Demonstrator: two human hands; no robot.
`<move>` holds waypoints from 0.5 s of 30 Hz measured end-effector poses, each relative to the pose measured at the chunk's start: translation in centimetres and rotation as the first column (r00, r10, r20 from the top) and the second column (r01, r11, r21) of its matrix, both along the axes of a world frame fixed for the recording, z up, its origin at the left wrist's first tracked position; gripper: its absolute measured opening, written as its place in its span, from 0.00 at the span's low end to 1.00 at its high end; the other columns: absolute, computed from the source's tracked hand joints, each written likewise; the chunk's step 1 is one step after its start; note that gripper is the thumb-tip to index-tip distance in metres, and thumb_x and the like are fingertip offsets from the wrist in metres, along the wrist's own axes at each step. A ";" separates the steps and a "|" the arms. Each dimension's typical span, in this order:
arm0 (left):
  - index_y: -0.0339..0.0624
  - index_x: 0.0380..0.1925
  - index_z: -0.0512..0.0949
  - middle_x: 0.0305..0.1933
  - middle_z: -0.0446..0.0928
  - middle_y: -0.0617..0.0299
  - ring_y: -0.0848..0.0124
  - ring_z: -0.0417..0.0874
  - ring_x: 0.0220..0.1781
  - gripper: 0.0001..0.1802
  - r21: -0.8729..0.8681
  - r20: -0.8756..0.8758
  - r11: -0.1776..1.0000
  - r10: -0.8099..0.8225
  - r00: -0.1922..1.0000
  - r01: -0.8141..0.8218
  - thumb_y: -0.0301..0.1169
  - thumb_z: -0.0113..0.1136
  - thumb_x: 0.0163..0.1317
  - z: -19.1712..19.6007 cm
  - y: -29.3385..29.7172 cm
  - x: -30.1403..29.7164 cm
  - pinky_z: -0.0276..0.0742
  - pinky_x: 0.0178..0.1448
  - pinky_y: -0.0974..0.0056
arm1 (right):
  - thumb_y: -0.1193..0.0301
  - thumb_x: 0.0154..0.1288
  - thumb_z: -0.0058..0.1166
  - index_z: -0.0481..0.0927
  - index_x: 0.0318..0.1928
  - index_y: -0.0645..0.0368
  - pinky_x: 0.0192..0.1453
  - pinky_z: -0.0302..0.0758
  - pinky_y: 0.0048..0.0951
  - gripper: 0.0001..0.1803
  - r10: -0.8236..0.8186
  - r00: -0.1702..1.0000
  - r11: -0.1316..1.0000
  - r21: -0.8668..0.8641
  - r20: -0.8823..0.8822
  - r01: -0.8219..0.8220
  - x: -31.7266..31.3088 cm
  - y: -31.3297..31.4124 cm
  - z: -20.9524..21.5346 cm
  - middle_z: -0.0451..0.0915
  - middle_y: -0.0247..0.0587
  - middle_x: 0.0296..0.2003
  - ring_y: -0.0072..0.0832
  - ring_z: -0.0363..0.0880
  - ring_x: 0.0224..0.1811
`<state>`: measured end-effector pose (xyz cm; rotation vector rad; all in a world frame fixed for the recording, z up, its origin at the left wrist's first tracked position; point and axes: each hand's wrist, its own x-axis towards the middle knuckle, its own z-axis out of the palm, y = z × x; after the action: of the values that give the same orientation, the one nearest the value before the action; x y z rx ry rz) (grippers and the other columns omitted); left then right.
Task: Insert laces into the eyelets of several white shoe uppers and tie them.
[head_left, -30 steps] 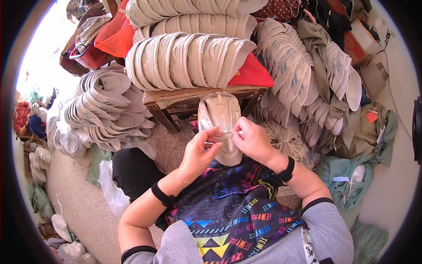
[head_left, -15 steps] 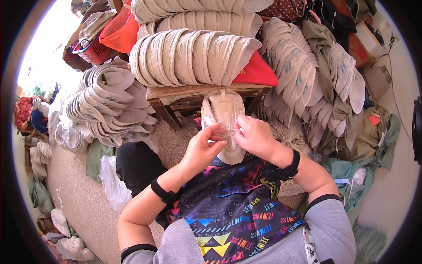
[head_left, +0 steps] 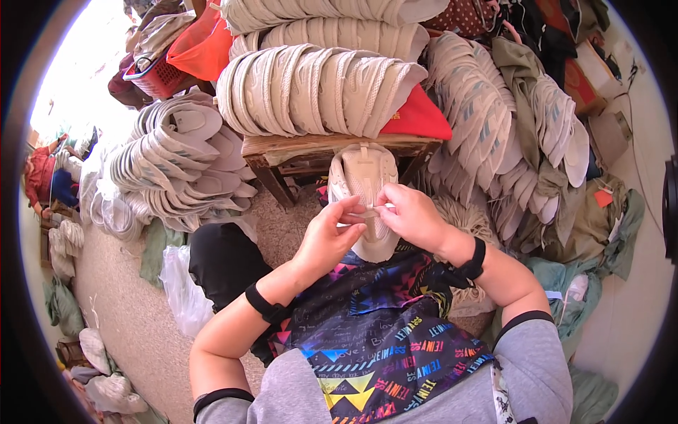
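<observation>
A beige shoe upper (head_left: 363, 164) stands between my knees, its far end against the front of a wooden stool and its rounded end towards me. My left hand (head_left: 332, 232) comes over its left side, thumb and fingertips drawn together above the middle opening. On the other side my right hand (head_left: 411, 215) pinches close to the same spot, index finger and thumb pressed together. A short, thin pale strip seems to run between the fingertips; it is too small to name. My fingers hide part of the upper's middle.
Nested shoe uppers (head_left: 311, 92) lie in rows on the wooden stool (head_left: 282, 147), beside a red cloth (head_left: 422, 116). More stacks of uppers (head_left: 166, 152) rise at left and right (head_left: 473, 106). A clear plastic bag (head_left: 185, 290) rests on the floor; another person (head_left: 44, 173) sits far left.
The whole view has shifted slightly, so the surroundings sit a little further right. Both hands stay at the upper's middle, with the right fingertips moved only slightly.
</observation>
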<state>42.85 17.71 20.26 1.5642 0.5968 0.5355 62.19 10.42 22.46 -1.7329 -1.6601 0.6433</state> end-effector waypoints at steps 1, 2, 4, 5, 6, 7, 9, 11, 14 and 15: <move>0.31 0.61 0.68 0.53 0.78 0.56 0.74 0.80 0.50 0.25 0.014 0.009 1.000 0.025 1.000 -0.025 0.20 0.59 0.63 0.0 -0.2 0.0 0.79 0.51 0.71 | 0.70 0.60 0.57 0.75 0.34 0.60 0.36 0.76 0.37 0.07 -0.078 0.997 0.997 0.022 0.024 0.077 -0.4 -0.4 0.2 0.80 0.48 0.31 0.43 0.81 0.32; 0.31 0.61 0.68 0.53 0.78 0.56 0.74 0.80 0.50 0.25 0.017 0.011 1.000 0.026 1.000 -0.026 0.20 0.59 0.63 0.1 -0.2 0.1 0.79 0.51 0.71 | 0.70 0.62 0.57 0.75 0.34 0.60 0.36 0.76 0.37 0.08 -0.160 0.986 0.986 0.046 0.048 0.158 -0.5 -0.7 0.4 0.80 0.48 0.32 0.43 0.81 0.33; 0.31 0.59 0.69 0.53 0.78 0.56 0.74 0.81 0.49 0.23 0.062 -0.033 0.998 0.031 0.999 -0.029 0.19 0.59 0.63 0.5 -0.3 0.3 0.79 0.49 0.71 | 0.69 0.61 0.56 0.74 0.34 0.59 0.35 0.75 0.41 0.08 -0.172 0.982 0.985 0.038 0.074 0.169 -0.3 -1.0 0.1 0.80 0.48 0.30 0.45 0.80 0.32; 0.31 0.59 0.69 0.53 0.78 0.56 0.74 0.81 0.49 0.23 0.063 -0.036 0.998 0.033 0.999 -0.031 0.19 0.59 0.63 0.5 -0.4 0.4 0.79 0.49 0.71 | 0.69 0.61 0.56 0.73 0.35 0.58 0.35 0.74 0.44 0.08 -0.182 0.979 0.983 0.026 0.095 0.180 -0.2 -1.0 0.0 0.79 0.48 0.29 0.48 0.80 0.32; 0.31 0.58 0.70 0.53 0.78 0.55 0.74 0.81 0.48 0.22 0.080 -0.041 0.996 0.042 0.998 -0.039 0.20 0.59 0.63 0.3 -0.3 0.5 0.79 0.48 0.70 | 0.69 0.61 0.56 0.73 0.35 0.58 0.35 0.74 0.44 0.08 -0.181 0.979 0.983 0.026 0.093 0.179 -0.3 -0.9 -0.1 0.79 0.48 0.29 0.48 0.80 0.32; 0.31 0.58 0.70 0.53 0.77 0.55 0.74 0.81 0.48 0.22 0.098 -0.047 0.994 0.051 0.998 -0.047 0.20 0.59 0.63 0.1 -0.3 0.6 0.79 0.47 0.70 | 0.69 0.61 0.56 0.73 0.35 0.58 0.35 0.74 0.45 0.08 -0.168 0.981 0.985 0.044 0.097 0.164 -0.4 -0.7 -0.1 0.79 0.48 0.29 0.48 0.80 0.32; 0.32 0.58 0.70 0.51 0.78 0.55 0.74 0.81 0.47 0.22 0.121 -0.024 0.991 0.058 0.998 -0.055 0.20 0.59 0.63 -0.2 -0.2 0.9 0.80 0.47 0.70 | 0.69 0.61 0.55 0.73 0.35 0.58 0.35 0.74 0.45 0.07 -0.157 0.982 0.987 0.059 0.100 0.152 -0.7 -0.3 -0.4 0.80 0.49 0.29 0.48 0.80 0.32; 0.33 0.58 0.71 0.48 0.78 0.56 0.73 0.81 0.47 0.22 0.147 0.001 0.987 0.070 0.998 -0.069 0.20 0.59 0.63 -0.4 0.1 1.1 0.80 0.47 0.70 | 0.69 0.62 0.54 0.73 0.35 0.59 0.36 0.74 0.47 0.07 -0.104 0.981 0.993 0.079 0.166 0.092 -0.9 0.4 -1.0 0.80 0.50 0.29 0.49 0.80 0.33; 0.34 0.54 0.73 0.42 0.77 0.54 0.66 0.82 0.44 0.21 0.363 -0.077 0.930 0.099 0.992 -0.065 0.18 0.59 0.59 -0.4 1.0 1.3 0.80 0.46 0.66 | 0.68 0.63 0.54 0.74 0.35 0.59 0.35 0.75 0.48 0.07 -0.048 0.983 0.994 0.101 0.176 0.031 -0.6 1.1 -0.8 0.80 0.51 0.30 0.50 0.80 0.33; 0.34 0.52 0.73 0.41 0.76 0.53 0.62 0.81 0.43 0.20 0.542 -0.062 0.837 0.125 0.990 -0.072 0.18 0.59 0.57 -0.5 1.2 1.4 0.80 0.46 0.63 | 0.68 0.63 0.54 0.74 0.35 0.59 0.35 0.75 0.48 0.07 -0.033 0.984 0.994 0.110 0.174 0.014 -0.7 1.2 -1.0 0.80 0.51 0.30 0.50 0.80 0.33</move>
<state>44.24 18.93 19.78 2.1120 0.6336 0.7566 61.50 11.60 21.49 -1.7710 -1.7561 0.3907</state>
